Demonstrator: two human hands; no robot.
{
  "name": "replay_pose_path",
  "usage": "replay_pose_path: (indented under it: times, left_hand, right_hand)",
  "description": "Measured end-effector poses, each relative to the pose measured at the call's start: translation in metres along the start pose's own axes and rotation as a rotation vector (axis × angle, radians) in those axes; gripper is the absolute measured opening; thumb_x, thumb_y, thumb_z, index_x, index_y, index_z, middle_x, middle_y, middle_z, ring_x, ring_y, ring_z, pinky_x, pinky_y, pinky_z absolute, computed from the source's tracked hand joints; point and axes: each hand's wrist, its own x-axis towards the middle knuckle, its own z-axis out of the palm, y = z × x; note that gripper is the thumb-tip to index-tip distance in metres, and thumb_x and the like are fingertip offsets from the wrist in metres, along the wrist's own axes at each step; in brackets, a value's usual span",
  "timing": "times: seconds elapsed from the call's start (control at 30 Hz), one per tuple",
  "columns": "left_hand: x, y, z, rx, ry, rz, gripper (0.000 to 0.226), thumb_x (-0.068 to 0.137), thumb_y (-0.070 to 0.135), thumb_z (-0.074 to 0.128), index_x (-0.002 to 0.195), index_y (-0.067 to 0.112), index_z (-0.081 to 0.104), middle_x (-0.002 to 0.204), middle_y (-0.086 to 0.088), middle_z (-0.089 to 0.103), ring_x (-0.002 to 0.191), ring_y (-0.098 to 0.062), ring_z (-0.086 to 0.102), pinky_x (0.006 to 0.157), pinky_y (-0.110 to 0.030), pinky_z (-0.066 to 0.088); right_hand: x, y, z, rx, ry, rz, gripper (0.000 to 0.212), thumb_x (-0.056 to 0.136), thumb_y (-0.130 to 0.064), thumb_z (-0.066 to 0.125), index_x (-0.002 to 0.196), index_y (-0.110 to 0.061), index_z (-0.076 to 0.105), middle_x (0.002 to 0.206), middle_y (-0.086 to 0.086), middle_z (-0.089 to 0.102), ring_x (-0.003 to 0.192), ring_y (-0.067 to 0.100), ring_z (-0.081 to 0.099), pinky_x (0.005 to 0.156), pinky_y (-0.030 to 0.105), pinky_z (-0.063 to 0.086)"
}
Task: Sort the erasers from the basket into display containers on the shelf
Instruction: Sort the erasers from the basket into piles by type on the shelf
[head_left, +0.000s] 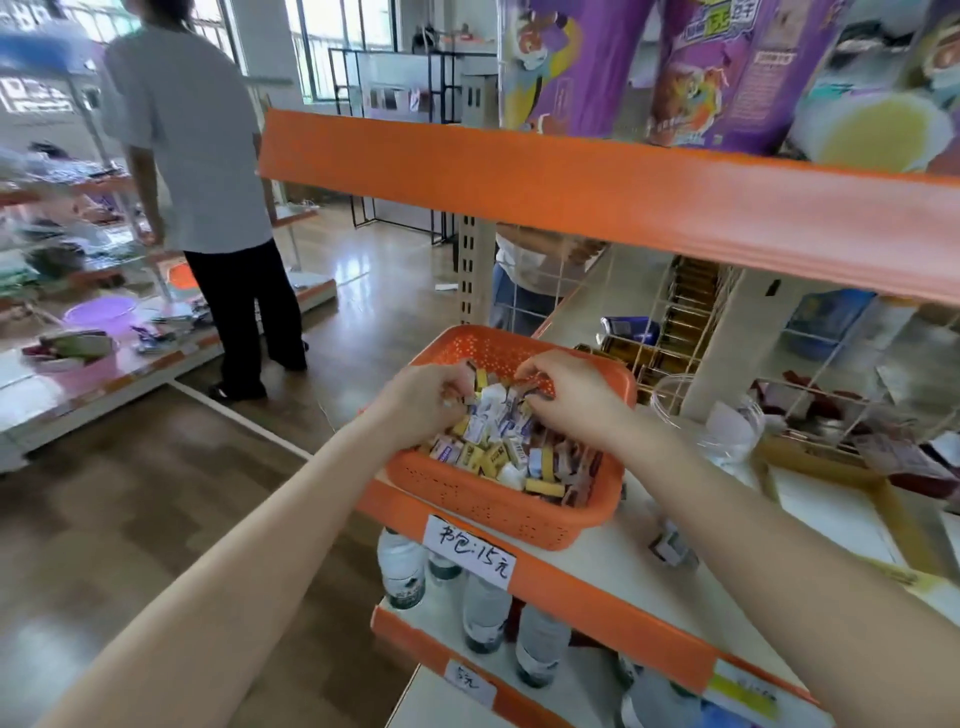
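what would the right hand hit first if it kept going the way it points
Most likely the erasers piled in the orange basket: the right hand points down and left into them. The left hand lies just beyond; depth is unclear.

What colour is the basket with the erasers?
The basket is orange, clearest in the head view.

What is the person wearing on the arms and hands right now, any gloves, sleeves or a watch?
The left hand and right hand are gloveless. No sleeve reaches into view on either arm, and both wrists show no watch or bracelet. No ring is visible.
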Motion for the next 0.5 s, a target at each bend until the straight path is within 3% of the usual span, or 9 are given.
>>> replay_pose_path:
  times: [0.07,0.2,0.33,0.5]
  left_hand:
    - [0.007,-0.006,-0.002,0.002,-0.026,-0.015,0.019,0.082,0.018,0.064,0.09,0.035,0.06,0.097,0.01,0.06,0.085,-0.009,0.057,0.071,-0.023,0.044]
    - [0.026,-0.003,-0.002,0.11,-0.07,0.075,0.021,0.085,0.018,0.063,0.105,0.021,0.064,0.091,0.008,0.056,0.091,-0.014,0.053,0.077,-0.022,0.038]
    - [0.049,0.001,0.006,0.216,-0.146,0.172,0.039,0.085,0.023,0.064,0.123,0.02,0.059,0.125,0.002,0.059,0.112,-0.016,0.051,0.091,-0.028,0.04]
    - [0.075,0.008,0.015,0.338,-0.219,0.237,0.041,0.085,0.023,0.058,0.125,0.026,0.057,0.13,0.001,0.056,0.115,-0.017,0.05,0.09,-0.036,0.049]
  right_hand:
    - [0.009,0.0,0.005,-0.024,-0.059,0.034,0.029,0.088,-0.014,0.057,0.117,-0.016,0.059,0.123,0.001,0.055,0.109,0.014,0.053,0.084,0.018,0.036]
    - [0.021,0.004,0.024,-0.075,-0.155,0.103,0.043,0.086,-0.017,0.06,0.128,-0.015,0.052,0.13,0.005,0.051,0.117,0.018,0.048,0.096,0.025,0.036]
    - [0.029,0.01,0.031,-0.092,-0.202,0.136,0.056,0.085,-0.019,0.061,0.138,-0.016,0.043,0.137,0.004,0.047,0.123,0.021,0.047,0.103,0.031,0.037]
    - [0.028,0.016,0.033,-0.131,-0.216,0.157,0.047,0.082,-0.011,0.059,0.128,-0.02,0.054,0.12,0.003,0.057,0.105,0.022,0.056,0.084,0.03,0.046]
